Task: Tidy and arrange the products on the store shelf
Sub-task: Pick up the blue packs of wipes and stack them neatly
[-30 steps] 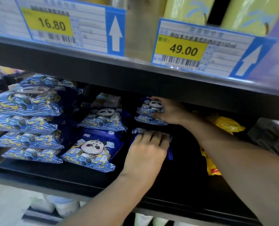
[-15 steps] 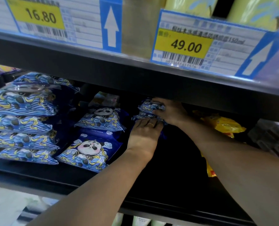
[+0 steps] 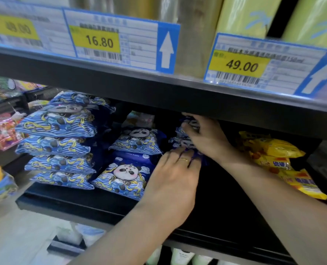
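Your right hand [image 3: 206, 138] curls round a small blue panda pack [image 3: 185, 142] far back on the dark shelf [image 3: 225, 207]. Your left hand [image 3: 175, 180] lays straight fingers on its near edge. Stacked panda packs [image 3: 59, 142] lie left, yellow packs [image 3: 277, 161] right.

Single view only, head-worn, wide-angle; no second view to overlap with. Placed close in front of a black store shelf [image 3: 105, 205], at about the level of the upper shelf edge [image 3: 158, 88]; faces forward and slightly down into the bay beneath. Near enough that price labels [image 3: 118, 42] fill the top of frame and both forearms enter from the bottom and right edges. Left hand [image 3: 175, 181] and right hand [image 3: 206, 139] near centre, deep in the bay; panda-print packs [image 3: 126, 176] left of centre; yellow packs [image 3: 277, 159] at right. Edges bowed by lens; left margin blurred.
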Motion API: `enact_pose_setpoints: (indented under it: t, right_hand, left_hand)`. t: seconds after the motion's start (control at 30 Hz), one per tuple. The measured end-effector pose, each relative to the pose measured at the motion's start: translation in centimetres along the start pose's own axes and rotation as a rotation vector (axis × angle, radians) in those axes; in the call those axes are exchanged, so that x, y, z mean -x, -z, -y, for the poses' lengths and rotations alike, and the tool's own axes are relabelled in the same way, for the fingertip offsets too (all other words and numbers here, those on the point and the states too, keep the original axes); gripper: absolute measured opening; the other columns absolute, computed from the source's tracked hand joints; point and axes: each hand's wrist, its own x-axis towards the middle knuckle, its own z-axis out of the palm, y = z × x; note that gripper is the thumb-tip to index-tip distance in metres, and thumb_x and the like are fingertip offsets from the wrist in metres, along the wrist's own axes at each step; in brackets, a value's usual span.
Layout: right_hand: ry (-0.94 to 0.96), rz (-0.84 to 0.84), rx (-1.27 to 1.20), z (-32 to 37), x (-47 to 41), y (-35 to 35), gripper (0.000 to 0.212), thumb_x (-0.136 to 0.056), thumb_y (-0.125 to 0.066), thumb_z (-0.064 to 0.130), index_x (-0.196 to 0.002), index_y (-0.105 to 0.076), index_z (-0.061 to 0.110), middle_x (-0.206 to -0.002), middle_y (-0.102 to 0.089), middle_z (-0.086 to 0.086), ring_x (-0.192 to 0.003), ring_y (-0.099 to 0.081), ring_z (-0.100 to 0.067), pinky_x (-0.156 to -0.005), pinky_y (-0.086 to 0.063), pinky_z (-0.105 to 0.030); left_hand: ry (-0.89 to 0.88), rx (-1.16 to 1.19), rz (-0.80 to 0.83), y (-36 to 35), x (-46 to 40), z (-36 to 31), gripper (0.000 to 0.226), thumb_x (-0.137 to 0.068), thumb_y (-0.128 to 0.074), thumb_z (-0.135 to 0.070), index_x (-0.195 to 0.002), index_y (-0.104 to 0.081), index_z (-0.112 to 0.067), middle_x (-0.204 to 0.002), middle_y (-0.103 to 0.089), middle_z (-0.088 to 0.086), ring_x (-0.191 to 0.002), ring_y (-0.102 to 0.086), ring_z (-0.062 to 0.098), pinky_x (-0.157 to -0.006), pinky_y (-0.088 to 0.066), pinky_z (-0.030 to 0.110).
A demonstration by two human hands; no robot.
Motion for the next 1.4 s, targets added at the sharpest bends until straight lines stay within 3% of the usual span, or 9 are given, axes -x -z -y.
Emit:
enact_pose_setpoints:
  t: [0.07, 0.2, 0.37, 0.47, 0.73, 0.9, 1.07, 1.23, 1.4]
  right_hand:
    - [0.115, 0.074, -0.054, 2.1, 0.7, -0.3, 0.036, -0.095, -0.066, 0.044, -0.127, -0.068, 0.027, -0.128, -0.069, 0.004, -0.121, -0.062, -0.017, -0.106, -0.047, -0.033]
    - [0.277, 0.309, -0.010, 5.6, 1.1, -1.6, 0.052, -0.085, -0.070, 0.058, -0.132, -0.058, 0.040, -0.139, -0.054, 0.012, -0.130, -0.051, -0.008, -0.107, -0.042, -0.027]
    - [0.218, 0.428, 0.104, 7.5, 1.2, -4.0, 0.067, -0.085, -0.071, 0.061, -0.144, -0.045, 0.045, -0.160, -0.037, 0.007, -0.146, -0.033, -0.023, -0.116, -0.036, -0.042]
    - [0.206, 0.382, 0.149, 7.9, 1.4, -4.5, 0.064, -0.089, -0.072, 0.051, -0.146, -0.046, 0.042, -0.158, -0.042, 0.004, -0.142, -0.035, -0.027, -0.114, -0.037, -0.040]
    - [0.175, 0.272, 0.068, 5.4, 3.6, -1.5, 0.048, -0.090, -0.073, 0.042, -0.132, -0.050, 0.045, -0.134, -0.052, 0.006, -0.133, -0.042, -0.024, -0.109, -0.042, -0.044]
    - [0.130, 0.186, 0.128, 0.6, 4.6, 2.7, 0.047, -0.090, -0.072, 0.042, -0.128, -0.046, 0.052, -0.137, -0.049, 0.018, -0.133, -0.037, -0.015, -0.106, -0.040, -0.036]
    - [0.071, 0.187, 0.166, -2.8, 4.5, 3.3, 0.046, -0.091, -0.073, 0.041, -0.129, -0.048, 0.050, -0.137, -0.048, 0.019, -0.133, -0.034, -0.012, -0.099, -0.033, -0.028]
    - [0.051, 0.135, 0.148, -3.7, 3.9, 1.9, 0.046, -0.091, -0.072, 0.035, -0.131, -0.052, 0.044, -0.134, -0.052, 0.013, -0.132, -0.039, -0.017, -0.102, -0.036, -0.028]
    - [0.079, 0.132, 0.147, -3.9, 3.2, 1.2, 0.045, -0.092, -0.070, 0.029, -0.134, -0.057, 0.037, -0.135, -0.054, 0.008, -0.129, -0.040, -0.022, -0.107, -0.034, -0.029]
  left_hand:
    - [-0.004, 0.025, -0.075, 1.6, 3.2, 1.3, 0.054, -0.084, -0.065, -0.021, -0.138, -0.064, -0.012, -0.140, -0.063, 0.007, -0.136, -0.054, 0.029, -0.116, -0.042, 0.042]
    - [0.090, -0.020, -0.034, 3.5, 8.0, 5.6, 0.063, -0.080, -0.077, -0.030, -0.139, -0.064, -0.014, -0.143, -0.062, 0.005, -0.134, -0.056, 0.029, -0.111, -0.048, 0.048]
    - [0.118, -0.151, 0.103, 2.4, 9.8, 8.7, 0.077, -0.060, -0.096, -0.013, -0.132, -0.070, -0.004, -0.133, -0.069, 0.014, -0.120, -0.068, 0.037, -0.097, -0.058, 0.054]
    - [0.084, -0.170, 0.021, 1.7, 9.7, 9.0, 0.056, -0.069, -0.078, 0.000, -0.125, -0.075, -0.006, -0.125, -0.074, 0.011, -0.108, -0.074, 0.035, -0.087, -0.063, 0.049]
    - [-0.084, -0.048, -0.176, 0.5, 9.6, 4.9, 0.044, -0.083, -0.049, -0.018, -0.112, -0.082, -0.016, -0.114, -0.079, -0.002, -0.098, -0.077, 0.022, -0.077, -0.063, 0.034]
    - [-0.081, -0.016, -0.203, -0.9, 6.6, 1.4, 0.045, -0.081, -0.047, -0.018, -0.109, -0.083, -0.018, -0.111, -0.080, -0.002, -0.097, -0.077, 0.020, -0.075, -0.062, 0.031]
    - [-0.047, -0.067, -0.095, -2.0, 3.2, -0.6, 0.052, -0.078, -0.041, -0.015, -0.111, -0.081, -0.020, -0.111, -0.079, -0.003, -0.096, -0.075, 0.020, -0.075, -0.061, 0.034]
    - [0.009, -0.120, 0.013, -2.9, 0.4, -1.0, 0.044, -0.072, -0.073, -0.013, -0.115, -0.079, -0.019, -0.110, -0.078, -0.001, -0.098, -0.073, 0.023, -0.077, -0.061, 0.036]
    - [0.056, -0.155, 0.039, -3.3, -1.1, -1.4, 0.042, -0.075, -0.070, -0.013, -0.116, -0.077, -0.020, -0.108, -0.078, 0.000, -0.093, -0.071, 0.026, -0.077, -0.058, 0.037]
